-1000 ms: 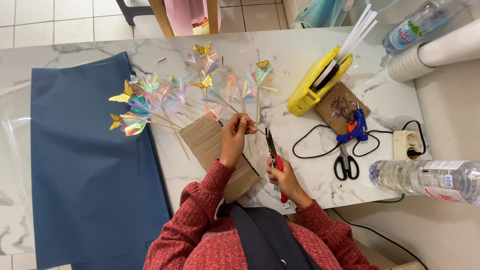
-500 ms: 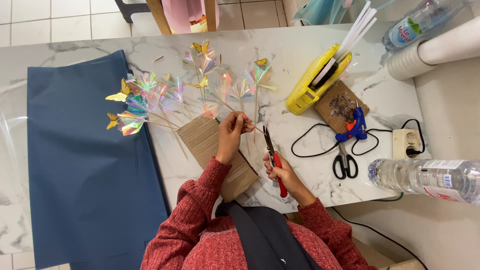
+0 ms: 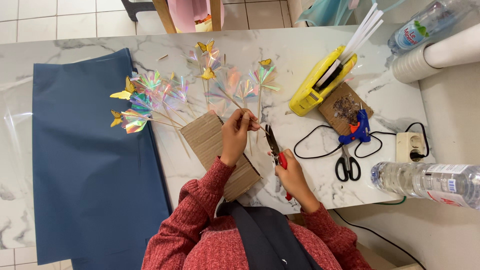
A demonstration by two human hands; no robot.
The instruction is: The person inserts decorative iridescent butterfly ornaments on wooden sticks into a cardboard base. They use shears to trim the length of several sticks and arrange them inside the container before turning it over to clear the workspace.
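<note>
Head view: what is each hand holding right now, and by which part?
Left hand pinches a thin wooden stick near its lower end. Right hand grips red-handled pruning shears by the handles.

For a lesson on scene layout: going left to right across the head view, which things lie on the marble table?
Blue paper sheet → cardboard piece → left hand → red-handled cutters → black scissors → white socket block.

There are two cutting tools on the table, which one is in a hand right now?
The red-handled pruning shears, gripped in the right hand with blades pointing up-table. The black-handled scissors lie untouched beside the blue glue gun.
</note>
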